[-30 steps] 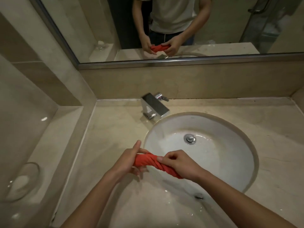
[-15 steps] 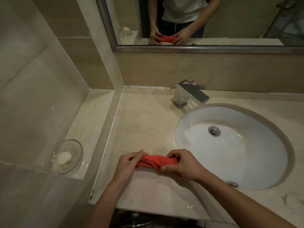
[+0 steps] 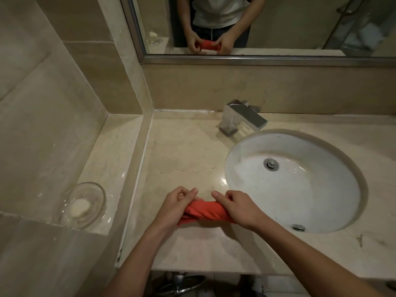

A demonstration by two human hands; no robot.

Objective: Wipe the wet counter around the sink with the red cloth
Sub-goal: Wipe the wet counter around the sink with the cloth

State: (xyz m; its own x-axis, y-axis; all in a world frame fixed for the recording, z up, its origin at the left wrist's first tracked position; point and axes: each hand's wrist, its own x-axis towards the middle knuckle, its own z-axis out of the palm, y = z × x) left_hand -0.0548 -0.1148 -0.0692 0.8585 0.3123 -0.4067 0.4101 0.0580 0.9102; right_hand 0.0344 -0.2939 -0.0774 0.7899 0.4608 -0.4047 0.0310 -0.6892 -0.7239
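Red cloth [image 3: 203, 212], twisted into a roll, gripped at either end by left hand [image 3: 177, 205] and right hand [image 3: 237, 207], held just above marble worktop [image 3: 182, 159] left of white sink [image 3: 295, 181]. Beyond: chrome faucet [image 3: 242, 116], mirror [image 3: 278, 24].

A red cloth [image 3: 204, 212], twisted into a thick roll, lies crosswise over the beige marble counter [image 3: 182, 159], just left of the round white sink [image 3: 321, 202]. The counter surface shines. The sink basin has a metal drain and glistens.
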